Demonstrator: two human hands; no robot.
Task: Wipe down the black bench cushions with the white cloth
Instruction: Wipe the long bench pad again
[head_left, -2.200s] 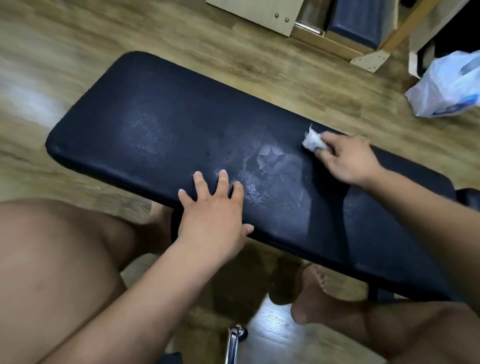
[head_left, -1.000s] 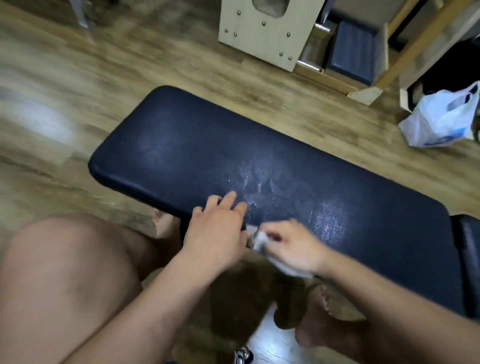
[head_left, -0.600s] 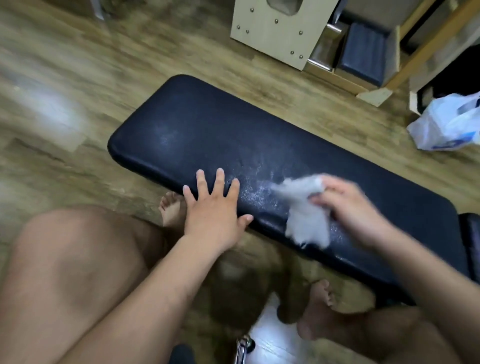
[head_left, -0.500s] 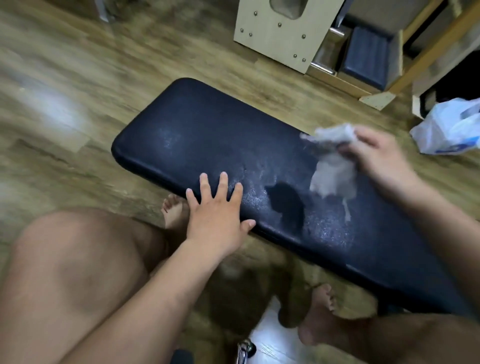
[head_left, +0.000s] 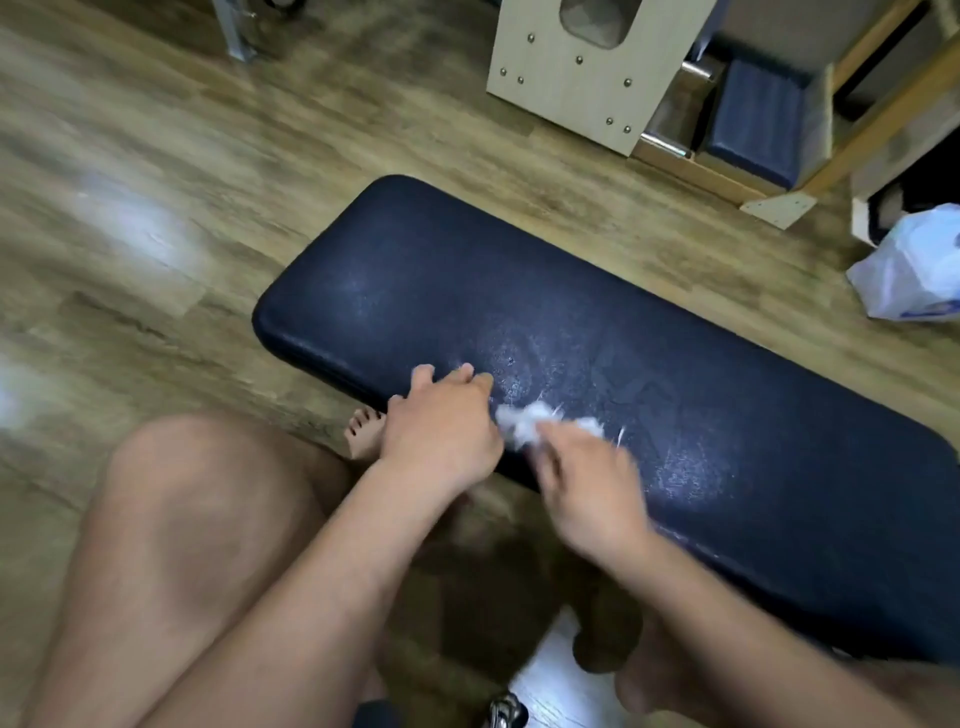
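white cloth (head_left: 524, 421): wadded on black bench cushion (head_left: 675, 415), near its front edge | right hand (head_left: 587, 483) pinches it, blurred | left hand (head_left: 441, 421) rests loose just beside, holding nothing | cloth looks light, limp; best gripped by the bunch

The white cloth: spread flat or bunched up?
Bunched up: the white cloth is a crumpled wad gripped by the right hand against the black cushion.

A pale wooden box (head_left: 582, 67) studded with bolts stands on the plank floor (head_left: 156, 156). Just right of the box sits a blue padded block (head_left: 753, 130) inside a wooden frame (head_left: 872, 127). Farther right of the box lies a white plastic bag (head_left: 914, 270).
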